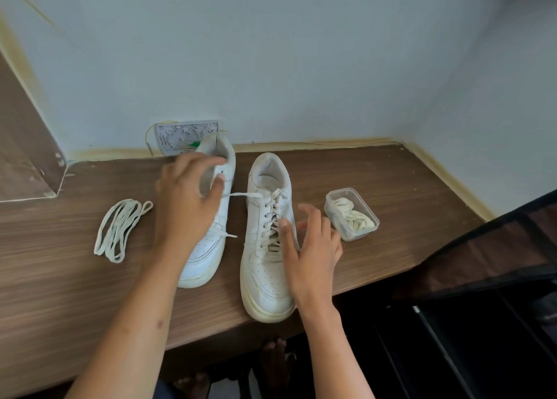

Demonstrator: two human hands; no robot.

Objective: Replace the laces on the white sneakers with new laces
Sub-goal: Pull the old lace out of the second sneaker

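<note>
While both white sneakers sit side by side on the wooden table (391, 193), toes toward us and heels toward the wall, we hold our hands over them; the left hand (187, 205) hovers over the left sneaker (208, 248), fingers spread and lightly curved near the collar, holding nothing that we can make out; the right hand (310, 248) lies over the outer side of the right sneaker (265, 263), fingers apart and relaxed, thumb close to the lacing, and it too grips nothing. The right sneaker is laced up the middle, and one lace end (241, 194) runs out sideways from its top eyelets toward the left hand; that end lies just beside the left fingertips, its long axis running across the gap between the shoes, so we judge the left hand the nearer one to take it. A loose lace (120, 230) lies in loops on the table to the far left, well apart from the shoes; a clear plastic container (351, 215) just right of the right sneaker holds more laces (355, 215). Which are the new ones, we cannot tell.
</note>
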